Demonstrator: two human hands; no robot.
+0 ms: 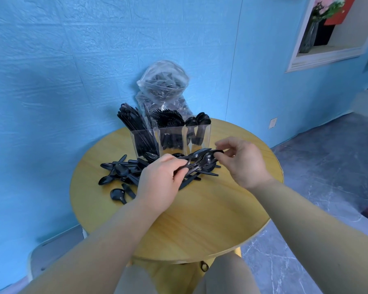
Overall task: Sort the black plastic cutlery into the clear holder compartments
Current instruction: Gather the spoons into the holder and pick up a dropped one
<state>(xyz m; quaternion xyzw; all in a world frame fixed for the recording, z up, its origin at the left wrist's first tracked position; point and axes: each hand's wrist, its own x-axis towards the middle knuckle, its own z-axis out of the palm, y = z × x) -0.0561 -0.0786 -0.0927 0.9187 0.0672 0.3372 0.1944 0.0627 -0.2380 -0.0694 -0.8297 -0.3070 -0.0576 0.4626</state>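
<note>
A clear holder (171,139) with three compartments stands at the back of the round wooden table (200,219); knives fill its left compartment, forks the middle, spoons the right. Loose black cutlery (119,172) lies in a pile in front of it, mostly to the left. My left hand (159,183) grips a bunch of black spoons (197,161) by their handles, just in front of the holder. My right hand (242,164) pinches the bowl end of one spoon in that bunch between thumb and forefinger.
A clear plastic bag (164,85) holding more black cutlery leans against the blue wall behind the holder. The table's edge curves close on the right, with grey floor (327,166) beyond. A white stool (55,255) sits low at the left.
</note>
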